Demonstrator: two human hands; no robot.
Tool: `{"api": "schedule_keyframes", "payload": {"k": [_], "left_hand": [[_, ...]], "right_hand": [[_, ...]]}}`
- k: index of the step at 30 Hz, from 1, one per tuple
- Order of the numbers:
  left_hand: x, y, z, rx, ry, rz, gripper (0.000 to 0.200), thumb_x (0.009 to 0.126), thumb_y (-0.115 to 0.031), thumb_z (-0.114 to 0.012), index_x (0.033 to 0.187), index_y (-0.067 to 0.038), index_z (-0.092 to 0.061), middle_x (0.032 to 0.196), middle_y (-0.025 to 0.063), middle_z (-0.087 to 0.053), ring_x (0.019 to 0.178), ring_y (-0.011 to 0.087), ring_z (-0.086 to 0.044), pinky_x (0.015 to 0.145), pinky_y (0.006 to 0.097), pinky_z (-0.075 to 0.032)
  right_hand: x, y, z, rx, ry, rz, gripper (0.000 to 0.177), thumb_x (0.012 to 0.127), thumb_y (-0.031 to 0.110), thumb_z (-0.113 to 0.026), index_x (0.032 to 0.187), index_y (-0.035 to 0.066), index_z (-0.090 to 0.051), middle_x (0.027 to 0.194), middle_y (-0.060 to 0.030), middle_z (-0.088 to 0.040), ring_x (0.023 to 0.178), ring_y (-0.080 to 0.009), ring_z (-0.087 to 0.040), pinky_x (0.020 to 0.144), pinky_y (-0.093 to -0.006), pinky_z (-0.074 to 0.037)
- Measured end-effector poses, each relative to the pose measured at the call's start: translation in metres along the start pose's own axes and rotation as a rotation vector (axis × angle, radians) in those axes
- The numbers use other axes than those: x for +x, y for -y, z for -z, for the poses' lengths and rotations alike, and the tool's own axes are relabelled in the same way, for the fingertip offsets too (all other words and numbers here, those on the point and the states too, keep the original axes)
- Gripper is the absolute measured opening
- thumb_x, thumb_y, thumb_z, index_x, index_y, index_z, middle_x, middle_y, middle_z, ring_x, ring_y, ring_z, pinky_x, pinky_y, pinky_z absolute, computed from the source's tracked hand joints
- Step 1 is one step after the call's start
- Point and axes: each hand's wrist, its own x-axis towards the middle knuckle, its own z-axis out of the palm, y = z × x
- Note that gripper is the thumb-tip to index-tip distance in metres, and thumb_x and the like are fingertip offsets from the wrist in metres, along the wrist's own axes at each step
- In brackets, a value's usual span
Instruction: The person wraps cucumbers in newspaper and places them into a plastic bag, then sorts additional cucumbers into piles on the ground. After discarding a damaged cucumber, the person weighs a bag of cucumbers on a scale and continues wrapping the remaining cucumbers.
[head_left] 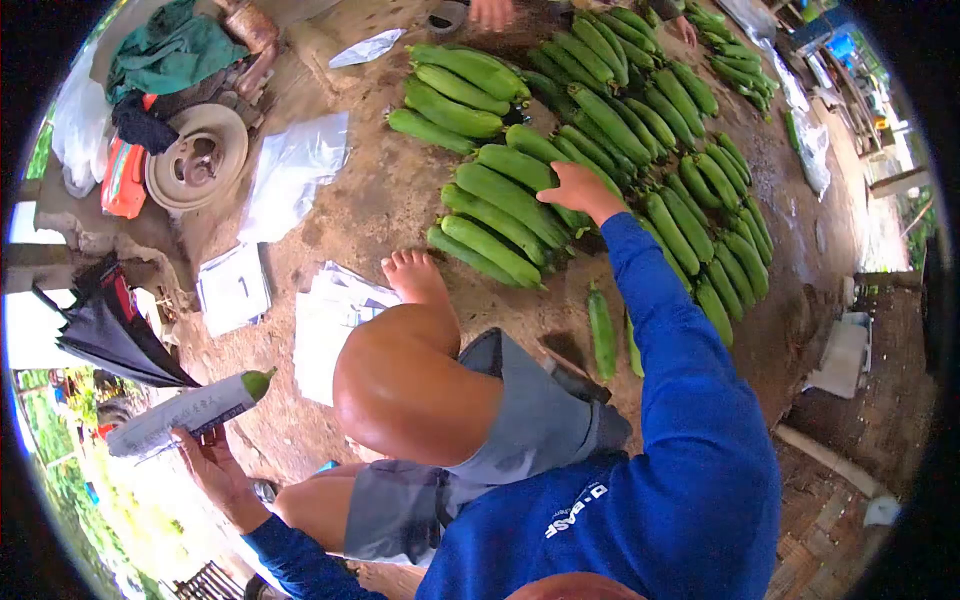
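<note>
My left hand [216, 474], at the lower left, grips a wrapped cucumber [185, 415]. Pale printed paper covers most of it, and its green end sticks out at the right. Stretched forward, my right hand [588, 192] is over the rows of green cucumbers [500, 203] on the ground. Its thumb and forefinger are apart beside one cucumber [528, 168]; the other fingers are partly hidden. Between my foot and the umbrella lie a stack of white paper sheets [325, 330] and a smaller printed stack [233, 290].
More cucumbers [738, 68] lie at the far right. Clear plastic bags [298, 170], a round pale wheel-like object [197, 157] and a black umbrella [115, 325] are on the left. One loose cucumber [601, 335] lies near my leg. Another person's hand [491, 13] shows at the top.
</note>
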Motion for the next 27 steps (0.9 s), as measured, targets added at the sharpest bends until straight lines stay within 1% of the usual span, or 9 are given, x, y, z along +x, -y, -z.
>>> {"api": "schedule_keyframes", "payload": {"k": [6,10,12,14,15,18,22,24,27], "left_hand": [[-0.014,0.017,0.011,0.024,-0.092,0.091,0.053,0.1,-0.034,-0.065,0.141,-0.004,-0.05,0.132,0.0131,-0.06,0.114,0.0239,-0.061,0.095,0.0387,-0.053],[-0.015,0.018,0.027,0.02,-0.14,0.08,0.052,0.1,-0.035,-0.065,0.141,-0.005,-0.05,0.129,0.0134,-0.061,0.116,0.0249,-0.06,0.093,0.038,-0.054],[-0.013,0.023,0.072,0.174,-0.042,-0.017,0.057,0.102,-0.024,-0.063,0.149,0.0,-0.04,0.136,0.0182,-0.055,0.125,0.0287,-0.055,0.102,0.0402,-0.051],[-0.028,0.021,0.064,0.864,0.067,-0.304,0.06,0.103,-0.008,-0.056,0.155,0.004,-0.027,0.147,0.024,-0.046,0.133,0.0323,-0.05,0.107,0.042,-0.048],[-0.039,0.014,0.046,0.98,-0.009,-0.304,0.055,0.103,-0.005,-0.057,0.153,0.0,-0.035,0.137,0.0199,-0.052,0.126,0.0267,-0.053,0.103,0.0372,-0.049],[-0.044,0.01,0.068,0.695,-0.097,-0.129,0.05,0.106,-0.018,-0.055,0.149,0.002,-0.04,0.135,0.0196,-0.054,0.127,0.0258,-0.053,0.103,0.0378,-0.049],[-0.049,0.006,0.086,0.368,-0.314,0.093,0.051,0.107,-0.032,-0.051,0.144,0.003,-0.045,0.136,0.0202,-0.055,0.127,0.0273,-0.054,0.105,0.0386,-0.049],[-0.055,0.006,0.111,0.104,-0.328,0.141,0.053,0.107,-0.033,-0.052,0.146,0.001,-0.044,0.142,0.0212,-0.053,0.128,0.031,-0.054,0.111,0.0426,-0.045],[-0.056,0.002,0.065,0.223,-0.368,0.107,0.05,0.097,-0.036,-0.063,0.118,0.009,-0.063,0.119,0.0296,-0.066,0.109,0.0444,-0.064,0.1,0.0541,-0.049]], "right_hand": [[0.017,0.03,0.008,0.005,-0.082,0.006,0.08,0.086,0.049,-0.068,0.148,0.002,-0.046,0.148,-0.0218,-0.051,0.135,-0.0371,-0.049,0.111,-0.0456,-0.041],[0.064,0.06,0.018,0.107,-0.306,0.175,0.067,0.086,0.044,-0.069,0.137,0.002,-0.057,0.134,-0.0222,-0.061,0.124,-0.0393,-0.058,0.104,-0.0483,-0.047],[0.095,0.081,0.015,0.03,-0.323,0.198,0.066,0.086,0.044,-0.069,0.136,0.001,-0.057,0.133,-0.0222,-0.061,0.124,-0.0388,-0.057,0.105,-0.0479,-0.046],[0.139,0.089,0.004,-0.015,-0.338,0.214,0.068,0.086,0.043,-0.07,0.137,0.001,-0.055,0.135,-0.0221,-0.06,0.126,-0.0385,-0.056,0.106,-0.0478,-0.046],[0.152,0.1,0.003,-0.067,-0.307,0.182,0.07,0.086,0.044,-0.071,0.139,0.001,-0.054,0.137,-0.0223,-0.058,0.128,-0.0386,-0.055,0.106,-0.0481,-0.046],[0.188,0.129,0.0,-0.202,-0.193,0.115,0.082,0.083,0.051,-0.074,0.144,0.003,-0.047,0.148,-0.0224,-0.047,0.133,-0.042,-0.048,0.107,-0.0537,-0.045],[0.22,0.148,-0.019,-0.329,-0.278,0.062,0.092,0.08,0.057,-0.078,0.145,0.001,-0.044,0.145,-0.0207,-0.048,0.131,-0.0447,-0.049,0.102,-0.0628,-0.046],[0.236,0.151,-0.023,-0.335,-0.21,0.01,0.092,0.081,0.054,-0.079,0.146,0.001,-0.041,0.147,-0.0241,-0.044,0.134,-0.0467,-0.045,0.102,-0.0617,-0.047],[0.235,0.157,-0.02,-0.323,-0.159,-0.022,0.095,0.082,0.049,-0.08,0.15,-0.001,-0.035,0.153,-0.0287,-0.036,0.138,-0.0471,-0.041,0.104,-0.0587,-0.048]]}}
